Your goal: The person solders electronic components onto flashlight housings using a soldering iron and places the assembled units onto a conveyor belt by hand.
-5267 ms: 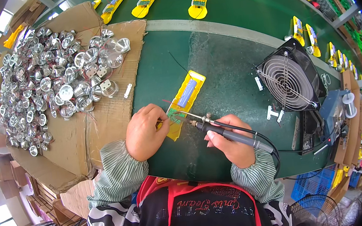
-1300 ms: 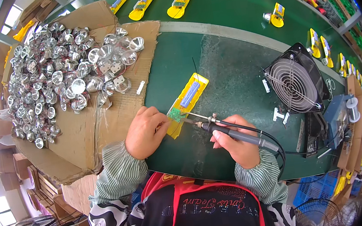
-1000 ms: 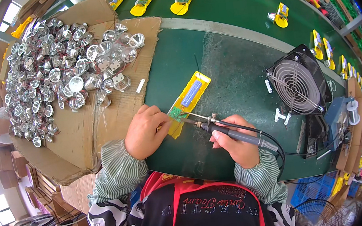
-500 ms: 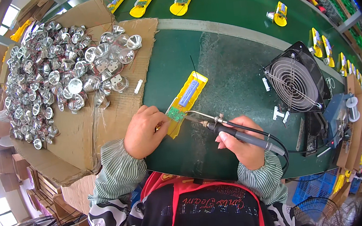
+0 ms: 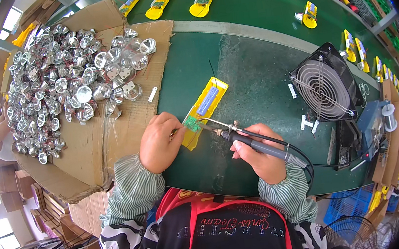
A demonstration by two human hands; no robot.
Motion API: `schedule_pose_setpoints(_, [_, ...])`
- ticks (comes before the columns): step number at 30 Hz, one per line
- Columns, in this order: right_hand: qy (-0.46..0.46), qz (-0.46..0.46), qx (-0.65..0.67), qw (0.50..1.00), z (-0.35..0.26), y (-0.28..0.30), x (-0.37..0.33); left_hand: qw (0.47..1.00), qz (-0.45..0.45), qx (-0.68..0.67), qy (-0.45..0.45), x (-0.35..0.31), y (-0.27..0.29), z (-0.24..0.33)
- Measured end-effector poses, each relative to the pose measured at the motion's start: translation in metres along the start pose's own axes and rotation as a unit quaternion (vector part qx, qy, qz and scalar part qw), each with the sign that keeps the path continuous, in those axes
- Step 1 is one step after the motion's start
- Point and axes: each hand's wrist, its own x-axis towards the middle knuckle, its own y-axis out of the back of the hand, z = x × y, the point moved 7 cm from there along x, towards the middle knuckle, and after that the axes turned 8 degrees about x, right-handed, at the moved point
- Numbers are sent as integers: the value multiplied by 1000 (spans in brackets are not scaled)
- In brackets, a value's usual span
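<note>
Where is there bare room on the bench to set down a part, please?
The widest bare patch of green bench lies between the yellow shell and the white plastic pieces by the black fan; a narrower one lies between shell and cardboard. It is crowded around the left hand, right hand and soldering iron, near the blue box, and among the reflectors.

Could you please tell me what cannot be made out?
Head view:
Bare left hand: itself hides whatever it may pinch.
Slim grey soldering iron: tip contact with the green circuit board too small to tell.
Heaped silvery cup-shaped reflectors: upper ones hide lower ones.
Black wire fan, lower right: cut by bottom edge.
</note>
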Motion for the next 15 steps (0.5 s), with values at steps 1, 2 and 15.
schedule_pose_setpoints(1, [-12, -17, -4, 1000, 1, -2, 1, 1000, -3, 19, -5, 1, -2, 1])
schedule_pose_setpoints(2, [-24, -33, -8, 999, 3, -5, 1, 1000, -3, 18, -5, 2, -1, 1])
schedule_pose_setpoints(15, [-29, -1, 22, 999, 12, -8, 9, 995, -16, 98, -16, 9, -1, 14])
